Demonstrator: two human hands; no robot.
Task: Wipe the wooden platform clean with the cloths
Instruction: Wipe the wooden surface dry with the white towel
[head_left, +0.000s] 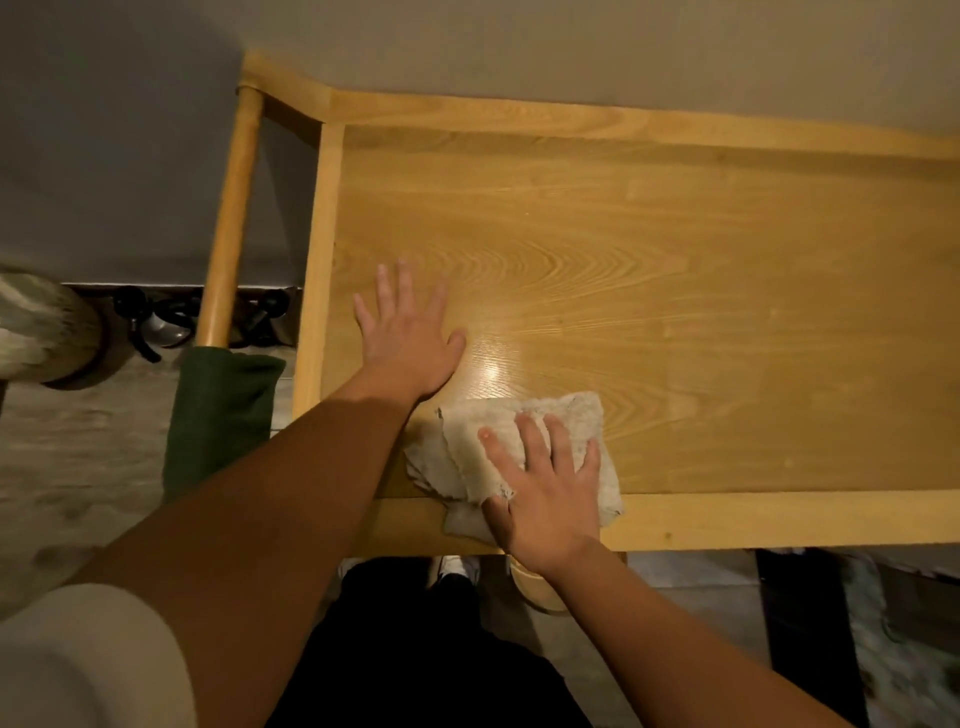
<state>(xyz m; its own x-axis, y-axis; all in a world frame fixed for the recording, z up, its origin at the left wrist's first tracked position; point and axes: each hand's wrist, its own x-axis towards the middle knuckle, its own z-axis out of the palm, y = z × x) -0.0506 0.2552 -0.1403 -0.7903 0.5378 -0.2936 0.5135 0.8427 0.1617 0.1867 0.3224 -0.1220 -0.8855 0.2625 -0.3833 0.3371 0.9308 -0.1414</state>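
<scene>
- right hand (545, 493) lies flat, fingers spread and straight, pressing on the pale cloth (571, 415) at the lower centre of the frame.
- the cloth is crumpled, lying on the wooden platform (675, 260) and spilling over its near rim.
- left hand (408, 338) rests palm down on the bare wood just above and left of the cloth, fingers straight and apart, holding nothing.
- a bright glare spot sits on the wood between the two hands.
- a dark green cloth (218, 415) hangs off the round side rail (234, 208) at the left of the frame, apart from both hands.
</scene>
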